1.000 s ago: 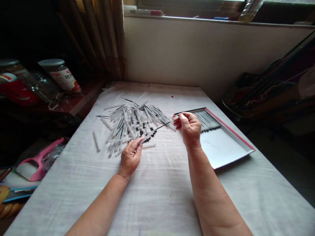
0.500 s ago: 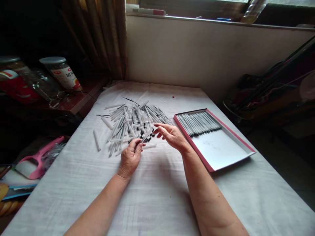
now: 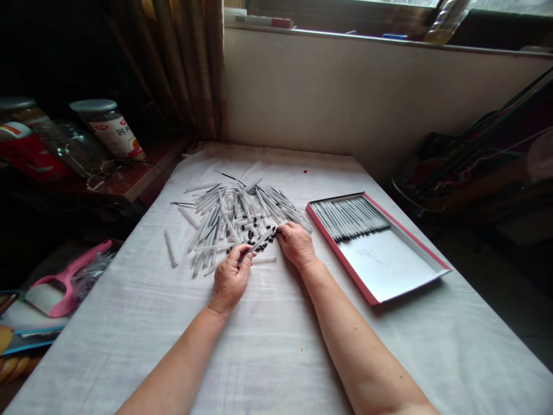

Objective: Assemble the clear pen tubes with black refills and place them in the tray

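A pale wall [image 3: 367, 98] runs across the far side, with a brown curtain [image 3: 185, 69] hanging at its left end. Against it stands the counter [image 3: 276, 346], spread with a white cloth and filling most of the view.

On the right part of the counter lies a flat white tray [image 3: 389, 265] with a red rim, set at an angle. A neat row of clear tubes [image 3: 349, 219] with dark ends lies side by side at its far end; the near part is bare.

Left of the tray, toward the far middle of the counter, is a loose pile of clear tubes [image 3: 233, 213] lying criss-cross.

Both forearms reach in from the near edge. The left hand [image 3: 228, 279] rests at the near edge of the pile, its grip pinched together on a single clear tube [image 3: 259, 243], which slants up and to the right toward the other hand. The right hand [image 3: 296, 245] lies palm down just right of it, between the pile and the tray, with the fingertips [image 3: 280, 231] curled down onto the pile's near right edge. Whether its grip is clamped on anything cannot be told.

Off the counter to the left, lidded jars [image 3: 110, 127] stand on a dark shelf, and a pink-handled tool [image 3: 64, 282] lies lower down.

One stray tube [image 3: 170, 248] lies apart at the pile's left. Small black caps [image 3: 250, 235] are scattered among the tubes just beyond the hands. A tiny red speck [image 3: 305, 171] sits on the cloth at the far side.
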Demonstrator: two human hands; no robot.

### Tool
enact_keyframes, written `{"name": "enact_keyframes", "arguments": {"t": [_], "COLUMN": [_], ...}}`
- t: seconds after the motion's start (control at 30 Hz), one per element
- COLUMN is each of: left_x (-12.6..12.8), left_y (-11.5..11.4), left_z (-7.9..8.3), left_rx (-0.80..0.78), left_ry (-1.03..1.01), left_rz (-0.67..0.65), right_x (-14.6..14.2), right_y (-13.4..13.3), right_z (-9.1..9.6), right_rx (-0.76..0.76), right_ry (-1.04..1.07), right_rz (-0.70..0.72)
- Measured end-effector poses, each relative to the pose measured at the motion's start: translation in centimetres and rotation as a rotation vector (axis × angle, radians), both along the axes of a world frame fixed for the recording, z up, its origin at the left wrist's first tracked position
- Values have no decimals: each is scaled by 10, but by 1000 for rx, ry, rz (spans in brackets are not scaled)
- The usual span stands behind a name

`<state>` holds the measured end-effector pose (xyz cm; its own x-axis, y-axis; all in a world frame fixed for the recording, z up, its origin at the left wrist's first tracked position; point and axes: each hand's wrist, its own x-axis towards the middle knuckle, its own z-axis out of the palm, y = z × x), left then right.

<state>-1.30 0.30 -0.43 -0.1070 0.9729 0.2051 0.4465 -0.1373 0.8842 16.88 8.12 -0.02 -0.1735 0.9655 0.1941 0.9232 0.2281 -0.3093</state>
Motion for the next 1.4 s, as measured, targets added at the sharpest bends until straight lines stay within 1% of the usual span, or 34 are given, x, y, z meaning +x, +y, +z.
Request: {"name": "enact_keyframes", "arguments": {"t": [0.07,0.13,0.17,0.23,0.33,0.4,0.47,0.53,0.7,0.83,1.03,1.2,1.27,1.33,1.4], "left_x": [-1,-2,-2,-2,0,1,1,1,0,-1,-2,-2,-2,-2,-2], "left_y": [0,0,0,0,-3,-4,-6,-7,-6,-7,-7,-6,-6,-6,-7], "left_z": [-2,-4,-4,-4,-3,-2,-2,-3,-6,-7,-8,-8,-7,-6,-5], "left_rx": [3,19,34,72,126,148,165,177,192,204,257,273,281,292,295], "left_ry": [8,29,46,88,162,208,245,271,301,323,358,328,313,309,313], "left_rz": [-6,-19,-27,-49,-92,-122,-145,-156,-171,-187,-232,-234,-238,-254,-272], "right_x": [2,6,8,12,15,15,15,15,14,17,27,32,34,35,37], "right_y": [-1,-5,-9,-21,-46,-62,-73,-78,-77,-77,-79,-79,-79,-80,-81], "right_z": [0,-1,-1,-2,-3,-2,-1,1,4,3,-1,-5,-3,1,4], "right_rx": [0,5,6,-6,-135,-247,-308,-331,-345,-308,-169,-142,-139,-131,-120], "right_ry": [61,198,299,569,1046,1309,1476,1550,1523,1430,1189,1095,1003,861,746], "right_rz": [-30,-66,-86,-110,-131,-200,-270,-298,-269,-226,-62,8,33,53,50]}}
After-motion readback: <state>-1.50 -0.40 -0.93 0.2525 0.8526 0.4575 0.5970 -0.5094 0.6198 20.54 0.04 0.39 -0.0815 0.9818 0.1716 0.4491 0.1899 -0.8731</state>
